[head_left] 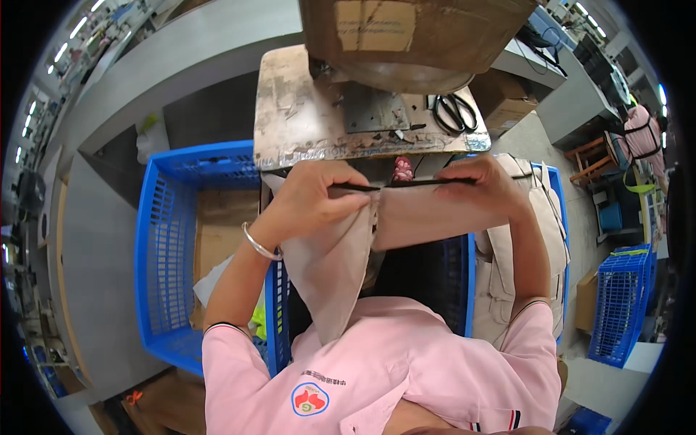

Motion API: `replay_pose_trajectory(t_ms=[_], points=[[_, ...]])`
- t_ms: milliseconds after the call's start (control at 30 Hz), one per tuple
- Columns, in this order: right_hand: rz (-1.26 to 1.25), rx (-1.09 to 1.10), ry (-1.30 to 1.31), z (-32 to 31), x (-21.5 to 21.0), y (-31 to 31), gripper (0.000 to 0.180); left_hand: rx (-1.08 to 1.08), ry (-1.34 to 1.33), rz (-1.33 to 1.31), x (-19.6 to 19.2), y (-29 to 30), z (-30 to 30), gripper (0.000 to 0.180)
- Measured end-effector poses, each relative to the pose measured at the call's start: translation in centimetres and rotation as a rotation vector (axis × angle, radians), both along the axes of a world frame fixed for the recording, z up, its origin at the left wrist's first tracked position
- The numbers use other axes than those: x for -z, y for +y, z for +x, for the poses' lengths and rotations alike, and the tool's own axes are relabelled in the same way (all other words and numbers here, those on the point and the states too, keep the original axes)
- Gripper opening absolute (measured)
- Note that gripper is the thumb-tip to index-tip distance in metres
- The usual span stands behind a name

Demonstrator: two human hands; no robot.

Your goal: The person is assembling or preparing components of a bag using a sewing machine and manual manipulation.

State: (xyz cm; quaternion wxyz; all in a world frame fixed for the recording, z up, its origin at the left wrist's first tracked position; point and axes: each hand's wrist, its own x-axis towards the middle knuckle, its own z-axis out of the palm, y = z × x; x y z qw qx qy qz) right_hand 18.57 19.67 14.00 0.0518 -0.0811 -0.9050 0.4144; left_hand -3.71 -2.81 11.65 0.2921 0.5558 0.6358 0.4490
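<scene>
A beige fabric piece (428, 217) with a black edging strip hangs between my two hands, just in front of the worktable's near edge. My left hand (319, 196) pinches the strip at the fabric's left part, thumb below and fingers above. My right hand (482, 185) grips the same dark edge farther right, its fingers folded over it. A seam runs down the cloth between the hands. The left part of the cloth droops toward my lap. Black-handled scissors (454, 114) lie on the worktable (290, 109), beyond my right hand.
A machine covered in brown board (428, 36) stands over the worktable. To the left is a blue plastic crate (163, 254) with cardboard inside. At right, another blue crate (562, 217) holds stacked beige fabric pieces (500, 290). Farther right stands a blue basket (620, 304).
</scene>
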Motion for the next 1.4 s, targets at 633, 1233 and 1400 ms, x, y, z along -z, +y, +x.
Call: replay_pose_trajectory(t_ms=[633,1233,1400], points=[[0.145,0.123,0.157,-6.4,3.1,11.6,0.017,-0.15,0.152,0.192,1.3,12.5,-6.6,0.036],[0.0,0.089,0.163,-7.3,2.1,12.2,0.023,-0.106,-0.114,0.151,2.0,12.9,-7.8,0.051],[-0.012,0.094,0.132,-6.5,1.7,12.8,0.022,-0.133,0.018,0.188,2.6,13.1,-8.0,0.046]])
